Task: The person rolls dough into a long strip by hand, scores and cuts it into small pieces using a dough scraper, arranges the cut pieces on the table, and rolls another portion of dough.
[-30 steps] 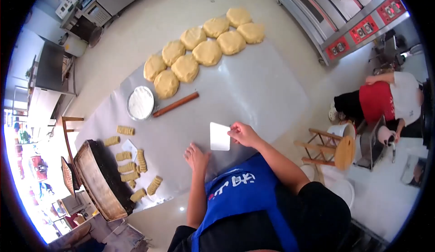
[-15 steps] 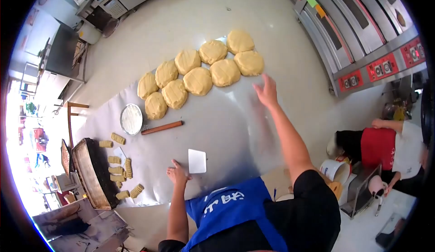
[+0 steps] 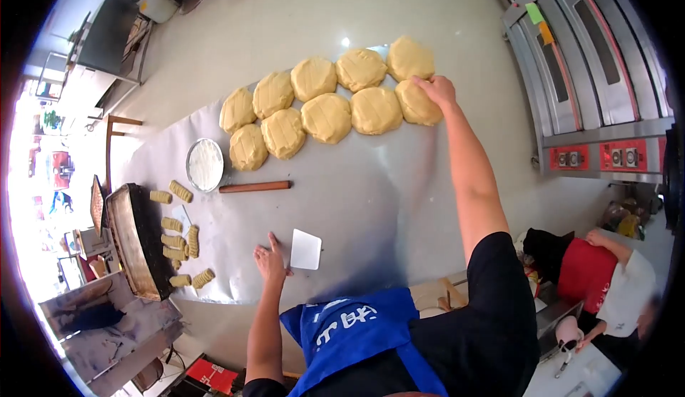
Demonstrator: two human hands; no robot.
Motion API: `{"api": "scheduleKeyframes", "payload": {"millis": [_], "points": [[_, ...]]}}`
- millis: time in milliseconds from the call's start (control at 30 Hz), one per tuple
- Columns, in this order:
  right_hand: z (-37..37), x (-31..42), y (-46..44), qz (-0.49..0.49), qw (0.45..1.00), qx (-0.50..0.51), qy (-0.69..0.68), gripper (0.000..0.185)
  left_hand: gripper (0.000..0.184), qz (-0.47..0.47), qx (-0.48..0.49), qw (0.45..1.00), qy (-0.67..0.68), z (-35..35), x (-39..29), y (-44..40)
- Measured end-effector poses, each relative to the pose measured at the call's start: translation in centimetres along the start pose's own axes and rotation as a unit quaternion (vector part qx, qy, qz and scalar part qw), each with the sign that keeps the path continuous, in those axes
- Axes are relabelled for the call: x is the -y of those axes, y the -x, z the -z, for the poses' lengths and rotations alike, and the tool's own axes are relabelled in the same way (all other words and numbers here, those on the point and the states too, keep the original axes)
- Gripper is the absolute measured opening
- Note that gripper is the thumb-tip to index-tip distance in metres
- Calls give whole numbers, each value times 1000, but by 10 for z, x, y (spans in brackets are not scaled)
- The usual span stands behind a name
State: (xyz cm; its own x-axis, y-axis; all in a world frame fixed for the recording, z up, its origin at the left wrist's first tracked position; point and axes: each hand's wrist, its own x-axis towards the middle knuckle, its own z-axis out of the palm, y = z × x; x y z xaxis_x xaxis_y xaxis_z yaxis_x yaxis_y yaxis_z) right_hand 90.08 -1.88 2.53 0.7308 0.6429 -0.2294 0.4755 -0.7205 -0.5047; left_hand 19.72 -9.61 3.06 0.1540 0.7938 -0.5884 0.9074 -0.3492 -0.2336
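Note:
Two rows of round, pale yellow dough pieces lie along the far side of the metal table. My right hand reaches to the far right end and touches the top of the last near-row dough piece. Its fingers are stretched out over the dough; their undersides are hidden. Beside a white dough scraper, my left hand rests low over the tabletop with fingers apart, holding nothing. A wooden rolling pin lies beside a round pan of white flour.
Several ridged dough rolls lie at the left, next to a dark baking tray. Deck ovens stand at the right. A co-worker in a red apron is at the lower right, holding a pinkish jug.
My right hand has moved up and away from me, from bare table onto the last near-row dough piece. My left hand stays by the scraper, its fingers spread wider. The view has shifted.

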Motion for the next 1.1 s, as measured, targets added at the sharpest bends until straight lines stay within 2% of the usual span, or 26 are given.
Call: {"api": "scheduleKeyframes", "payload": {"millis": [67,200,267,300,367,400,467,533,600,700,767,833,967,1000,1067,1100], "points": [[-1,-9,-12,14,999,44,-22,76,163,0,2,1000,-2,0,-3,-2],[3,-3,18,18,993,53,-106,69,168,-5,13,1000,-11,2,2,1],[-6,-12,26,78,991,-23,-102,73,170,-4,24,1000,-13,9,-1,0],[-7,-13,26,69,991,-30,-112,73,172,4,36,999,-20,8,-1,-2],[-5,-15,25,-2,975,53,-214,74,174,-2,4,999,-40,-1,2,-1],[-5,-18,25,-9,974,44,-223,74,175,-1,-1,999,-48,3,0,-1],[-2,-20,22,-16,914,134,-382,74,174,-8,13,999,-49,10,-1,-3],[12,-20,31,-17,919,159,-361,75,173,-7,54,998,-34,10,0,-3],[1,-26,38,14,940,123,-319,74,172,-14,27,998,-47,7,0,-7],[6,-32,107,-48,883,60,-464,64,171,-39,-19,998,-36,-2,7,-1],[-2,-51,158,-100,886,7,-452,57,170,-40,-25,999,-25,-1,6,1],[-24,-85,216,-114,857,-11,-502,58,169,-24,-8,999,-22,4,2,1],[-30,-107,330,-162,816,41,-554,67,168,-25,-10,999,-17,1,3,1],[-36,-113,354,-160,819,43,-549,67,168,-25,-7,1000,-11,1,3,-2],[-60,-123,385,-107,831,92,-539,77,168,-22,10,1000,-5,1,5,-2],[-59,-112,390,-101,833,107,-533,77,168,-35,-17,999,3,-6,7,-3]]}}
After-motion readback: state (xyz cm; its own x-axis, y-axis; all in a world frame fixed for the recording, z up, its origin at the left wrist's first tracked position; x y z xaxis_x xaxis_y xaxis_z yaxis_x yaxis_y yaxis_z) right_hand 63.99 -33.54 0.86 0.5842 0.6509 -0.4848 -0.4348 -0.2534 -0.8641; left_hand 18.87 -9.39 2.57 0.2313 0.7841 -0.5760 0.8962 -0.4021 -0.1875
